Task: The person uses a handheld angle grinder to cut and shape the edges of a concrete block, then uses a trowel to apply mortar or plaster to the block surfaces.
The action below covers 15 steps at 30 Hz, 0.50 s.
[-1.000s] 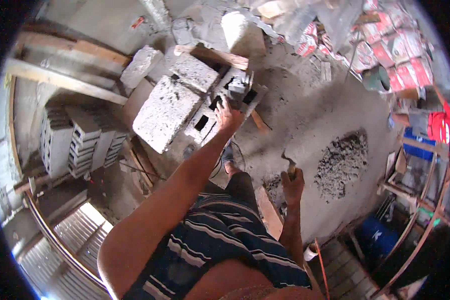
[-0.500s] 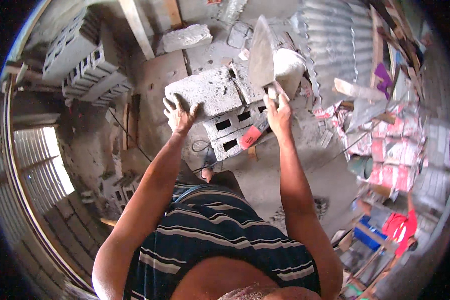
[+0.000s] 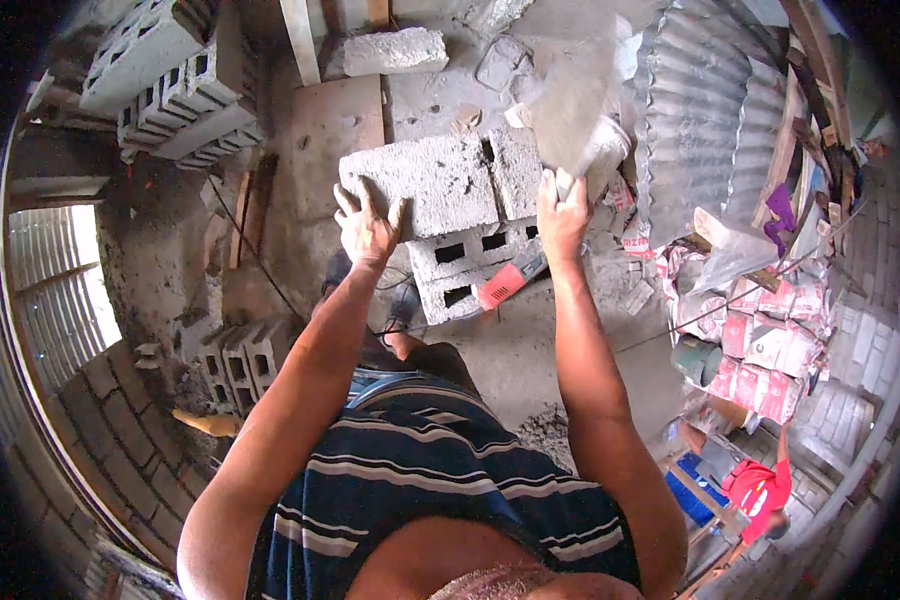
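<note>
A pale grey concrete block lies on top of other hollow blocks, whose dark openings face me. My left hand rests with spread fingers on this block's near left edge and grips nothing. My right hand is closed round the handle of a trowel beside the block's right end. The trowel's pointed blade is smeared by motion and extends away from me. Below, a red-bodied power tool lies against the lower blocks, between my two hands.
More hollow blocks are stacked at the far left. Corrugated metal sheets lie at the far right. Red and white bags are piled at right, near a person in a red shirt. A loose block piece lies at the back.
The trowel blade has swung to the right and is now blurred. My left hand stays on the block's near left edge. The whole view has shifted slightly.
</note>
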Motion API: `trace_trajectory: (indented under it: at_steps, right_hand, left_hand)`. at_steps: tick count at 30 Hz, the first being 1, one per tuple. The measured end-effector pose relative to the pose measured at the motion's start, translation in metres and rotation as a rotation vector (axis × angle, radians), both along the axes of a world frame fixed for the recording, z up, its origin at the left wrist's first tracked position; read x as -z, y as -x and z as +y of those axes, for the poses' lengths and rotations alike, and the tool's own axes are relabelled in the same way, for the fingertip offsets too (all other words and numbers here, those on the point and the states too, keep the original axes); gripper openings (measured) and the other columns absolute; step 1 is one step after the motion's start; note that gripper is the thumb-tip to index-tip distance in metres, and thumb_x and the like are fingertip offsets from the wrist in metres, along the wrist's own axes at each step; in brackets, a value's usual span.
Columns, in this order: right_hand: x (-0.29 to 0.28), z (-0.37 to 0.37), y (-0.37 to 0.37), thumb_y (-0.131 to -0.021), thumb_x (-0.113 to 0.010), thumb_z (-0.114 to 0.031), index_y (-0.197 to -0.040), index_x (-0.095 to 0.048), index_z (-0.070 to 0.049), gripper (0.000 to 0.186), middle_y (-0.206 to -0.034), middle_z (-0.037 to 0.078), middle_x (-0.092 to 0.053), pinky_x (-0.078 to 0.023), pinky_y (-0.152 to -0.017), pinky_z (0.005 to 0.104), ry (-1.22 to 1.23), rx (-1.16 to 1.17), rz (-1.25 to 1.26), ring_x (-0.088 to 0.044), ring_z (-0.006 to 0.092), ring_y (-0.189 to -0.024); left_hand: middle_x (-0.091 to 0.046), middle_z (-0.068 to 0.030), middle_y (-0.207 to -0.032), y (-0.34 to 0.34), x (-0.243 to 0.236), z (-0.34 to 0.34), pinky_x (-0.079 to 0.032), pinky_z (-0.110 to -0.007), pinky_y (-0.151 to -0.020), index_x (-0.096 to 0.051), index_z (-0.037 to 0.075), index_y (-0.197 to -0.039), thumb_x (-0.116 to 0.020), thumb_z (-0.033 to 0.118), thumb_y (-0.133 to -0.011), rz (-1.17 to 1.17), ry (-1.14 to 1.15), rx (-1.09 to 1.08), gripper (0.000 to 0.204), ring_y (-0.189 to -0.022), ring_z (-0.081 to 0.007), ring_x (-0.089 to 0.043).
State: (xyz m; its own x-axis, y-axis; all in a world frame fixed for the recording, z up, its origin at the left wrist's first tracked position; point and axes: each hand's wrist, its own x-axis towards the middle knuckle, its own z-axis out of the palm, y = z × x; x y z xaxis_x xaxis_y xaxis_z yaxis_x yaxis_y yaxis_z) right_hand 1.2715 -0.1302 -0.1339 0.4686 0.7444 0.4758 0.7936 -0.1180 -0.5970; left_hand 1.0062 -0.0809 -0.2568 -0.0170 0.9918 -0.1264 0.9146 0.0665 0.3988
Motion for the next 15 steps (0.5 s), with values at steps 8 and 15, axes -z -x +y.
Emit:
trace_trajectory:
  at_steps: [8,15]
  right_hand:
    - [0.036,-0.005,-0.035,-0.09,-0.063,-0.029,-0.092,-0.058,-0.001,0.028,-0.079,0.026,-0.064,-0.049,-0.065,0.0518,0.303,-0.031,-0.149,-0.063,0.0452,-0.075]
    - [0.065,-0.034,-0.042,-0.089,-0.062,-0.024,-0.093,-0.055,-0.002,0.023,-0.076,0.028,-0.063,-0.049,-0.065,0.0532,0.814,-0.055,-0.277,-0.064,0.045,-0.075]
  left_hand:
    - [-0.022,-0.0294,-0.153,-0.002,-0.001,0.001,-0.05,-0.054,-0.092,-0.025,0.013,-0.152,-0.054,0.072,-0.082,-0.019,-0.022,0.013,0.097,-0.123,-0.0546,-0.043]
    - [-0.022,-0.0316,-0.152,-0.005,-0.007,0.0,-0.051,-0.054,-0.09,-0.025,0.014,-0.152,-0.057,0.07,-0.081,-0.034,0.011,0.006,0.096,-0.12,-0.0556,-0.044]
